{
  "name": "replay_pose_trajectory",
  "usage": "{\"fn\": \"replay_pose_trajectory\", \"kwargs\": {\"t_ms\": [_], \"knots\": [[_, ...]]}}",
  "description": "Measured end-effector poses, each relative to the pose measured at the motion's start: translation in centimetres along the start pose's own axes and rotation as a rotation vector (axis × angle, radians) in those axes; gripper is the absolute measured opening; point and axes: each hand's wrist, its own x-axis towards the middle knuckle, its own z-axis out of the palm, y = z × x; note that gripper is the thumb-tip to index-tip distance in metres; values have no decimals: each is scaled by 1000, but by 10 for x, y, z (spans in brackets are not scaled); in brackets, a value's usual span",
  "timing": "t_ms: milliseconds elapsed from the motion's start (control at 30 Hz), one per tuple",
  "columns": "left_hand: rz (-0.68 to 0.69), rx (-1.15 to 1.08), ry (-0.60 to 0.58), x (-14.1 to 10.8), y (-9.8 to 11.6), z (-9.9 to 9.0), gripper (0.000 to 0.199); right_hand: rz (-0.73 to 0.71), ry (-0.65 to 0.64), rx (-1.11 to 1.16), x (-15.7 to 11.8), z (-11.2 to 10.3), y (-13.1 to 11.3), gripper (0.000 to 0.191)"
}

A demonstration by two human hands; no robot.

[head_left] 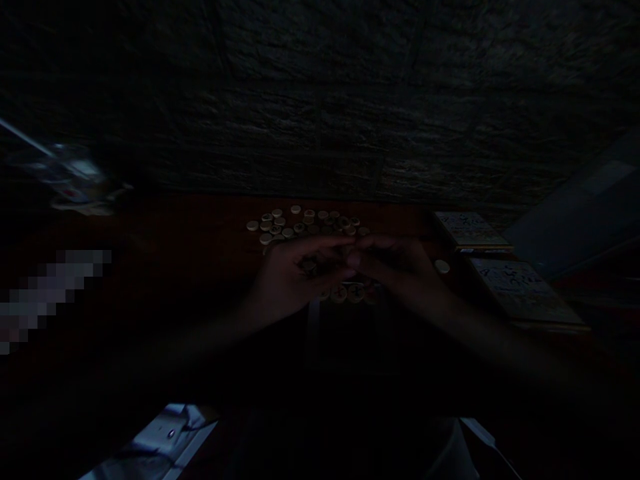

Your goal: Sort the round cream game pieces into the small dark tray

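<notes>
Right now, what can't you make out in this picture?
- What, if anything, the left hand and right hand hold: head view, hidden by their own curl and darkness.
- How many round pieces there are: head view, the hands cover some.
- Lettering on the flat printed items: head view, too small and dim.
- The pale object, lower left: head view, cut by the bottom edge.

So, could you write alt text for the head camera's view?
A person's left hand and right hand are held close together in near darkness at a table, with round, pale pieces scattered beyond them. Two flat boxes or books lie at the right; a rough wall rises behind.
</notes>
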Motion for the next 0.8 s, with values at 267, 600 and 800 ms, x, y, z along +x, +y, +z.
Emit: {"fn": "replay_pose_trajectory", "kwargs": {"t_ms": [267, 600, 800], "knots": [[1, -9, 12, -1, -2, 0, 34, -12, 0, -7, 1, -1, 2, 23], [-6, 2, -11, 0, 2, 0, 31, -17, -15, 8, 1, 0, 1, 31], [-5, -19, -31, -1, 1, -1, 35, -18, -2, 17, 0, 0, 2, 26]]}}
